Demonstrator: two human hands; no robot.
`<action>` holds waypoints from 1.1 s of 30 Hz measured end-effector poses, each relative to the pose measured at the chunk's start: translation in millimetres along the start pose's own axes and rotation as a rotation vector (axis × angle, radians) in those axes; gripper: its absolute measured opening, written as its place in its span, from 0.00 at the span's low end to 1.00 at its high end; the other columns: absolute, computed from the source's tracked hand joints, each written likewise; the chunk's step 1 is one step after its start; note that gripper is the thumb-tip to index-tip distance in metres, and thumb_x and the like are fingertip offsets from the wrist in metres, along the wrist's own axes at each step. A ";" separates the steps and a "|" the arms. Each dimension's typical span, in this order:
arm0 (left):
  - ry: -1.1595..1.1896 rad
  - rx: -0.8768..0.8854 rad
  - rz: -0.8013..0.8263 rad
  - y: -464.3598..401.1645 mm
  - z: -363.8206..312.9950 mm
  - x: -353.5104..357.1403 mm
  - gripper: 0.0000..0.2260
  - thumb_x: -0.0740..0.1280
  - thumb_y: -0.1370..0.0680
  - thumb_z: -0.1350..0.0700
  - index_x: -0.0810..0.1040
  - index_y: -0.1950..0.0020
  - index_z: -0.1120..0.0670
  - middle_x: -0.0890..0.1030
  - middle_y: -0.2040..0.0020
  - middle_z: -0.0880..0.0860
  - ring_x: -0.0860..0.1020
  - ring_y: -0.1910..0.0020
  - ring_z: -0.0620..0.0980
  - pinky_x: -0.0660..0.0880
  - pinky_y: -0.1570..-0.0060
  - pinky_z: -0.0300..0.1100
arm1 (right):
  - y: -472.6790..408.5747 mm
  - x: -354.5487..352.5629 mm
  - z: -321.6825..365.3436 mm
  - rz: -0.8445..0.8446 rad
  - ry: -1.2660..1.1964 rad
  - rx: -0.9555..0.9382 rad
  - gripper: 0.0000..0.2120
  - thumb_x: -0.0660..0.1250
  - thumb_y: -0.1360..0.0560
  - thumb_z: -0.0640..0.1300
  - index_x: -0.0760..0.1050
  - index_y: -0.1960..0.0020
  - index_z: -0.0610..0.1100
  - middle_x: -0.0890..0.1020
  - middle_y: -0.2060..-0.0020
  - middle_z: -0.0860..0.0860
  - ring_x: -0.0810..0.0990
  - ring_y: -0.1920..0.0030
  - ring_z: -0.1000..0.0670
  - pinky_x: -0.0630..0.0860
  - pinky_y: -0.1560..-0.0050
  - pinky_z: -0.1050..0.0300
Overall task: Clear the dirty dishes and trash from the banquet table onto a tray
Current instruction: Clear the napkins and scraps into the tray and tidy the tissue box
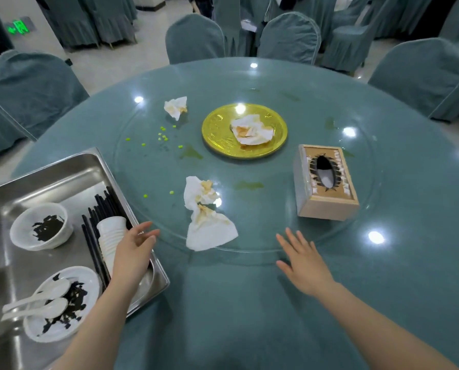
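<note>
Roughly halfway: steel tray (63,166) at 8 o'clock is holding bowls, spoons, black chopsticks (100,209), cups; gold plate (217,129) at 12 and three stained napkins are waiting; left hand (133,252) and right hand (304,263) are hovering released, grasping nothing.

even overhead light, soft focus, bent edges

the room is bright and evenly lit from above. ceiling lamps show as small white glare spots on the glass turntable (249,161) and gold plate (223,140). shadows are faint. wide-angle distortion bows the chairs (31,89) at the edges; detail is slightly soft throughout.
</note>
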State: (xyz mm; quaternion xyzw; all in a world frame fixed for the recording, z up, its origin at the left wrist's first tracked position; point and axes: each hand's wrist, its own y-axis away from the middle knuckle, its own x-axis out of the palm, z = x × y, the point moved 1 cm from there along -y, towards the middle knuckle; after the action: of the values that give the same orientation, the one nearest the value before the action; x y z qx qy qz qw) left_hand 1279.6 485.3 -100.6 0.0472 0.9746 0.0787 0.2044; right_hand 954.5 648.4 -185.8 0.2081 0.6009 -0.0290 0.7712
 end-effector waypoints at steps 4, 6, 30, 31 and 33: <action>0.004 0.004 -0.052 -5.0 0.3 12.8 0.15 0.61 0.22 0.69 0.73 0.36 0.60 0.80 0.44 0.57 0.76 0.50 0.45 0.69 0.55 0.28 | -5.1 -6.5 -15.4 -0.046 -0.053 0.135 0.31 0.50 0.21 0.61 0.49 0.22 0.49 0.47 0.22 0.50 0.44 0.23 0.48 0.46 0.25 0.48; 0.008 0.012 -0.056 -5.8 -0.3 18.7 0.16 0.61 0.23 0.69 0.73 0.35 0.61 0.80 0.42 0.58 0.76 0.46 0.47 0.68 0.47 0.35 | -10.4 -11.1 -4.7 -0.088 -0.174 0.085 0.31 0.54 0.21 0.60 0.51 0.22 0.50 0.51 0.22 0.51 0.47 0.23 0.50 0.49 0.25 0.52; -0.109 0.114 -0.001 -101.8 -12.7 99.0 0.20 0.66 0.25 0.66 0.72 0.34 0.54 0.76 0.36 0.50 0.73 0.35 0.46 0.66 0.37 0.40 | -130.1 -56.4 -28.7 -0.246 -0.182 0.181 0.19 0.62 0.22 0.49 0.70 0.32 0.57 0.63 0.27 0.45 0.62 0.30 0.41 0.60 0.32 0.51; -0.144 0.113 -0.005 -108.3 -14.7 100.0 0.21 0.66 0.25 0.65 0.71 0.33 0.54 0.75 0.34 0.49 0.72 0.34 0.46 0.65 0.38 0.40 | -132.7 -59.1 -32.7 -0.286 -0.257 0.197 0.17 0.61 0.22 0.42 0.76 0.35 0.53 0.68 0.30 0.43 0.66 0.33 0.40 0.62 0.35 0.54; -0.194 0.146 -0.016 -127.5 -22.9 103.4 0.23 0.66 0.25 0.63 0.70 0.31 0.52 0.73 0.32 0.48 0.70 0.32 0.47 0.65 0.37 0.40 | -141.7 -70.1 -44.9 -0.365 -0.368 0.256 0.17 0.59 0.22 0.34 0.80 0.40 0.47 0.75 0.36 0.44 0.72 0.39 0.40 0.67 0.44 0.56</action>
State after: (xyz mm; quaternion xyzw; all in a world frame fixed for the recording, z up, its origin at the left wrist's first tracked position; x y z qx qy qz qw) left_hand 1168.3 369.7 -142.4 0.0618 0.9537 0.0010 0.2944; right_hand 852.3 520.8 -169.1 0.1834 0.4698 -0.2803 0.8167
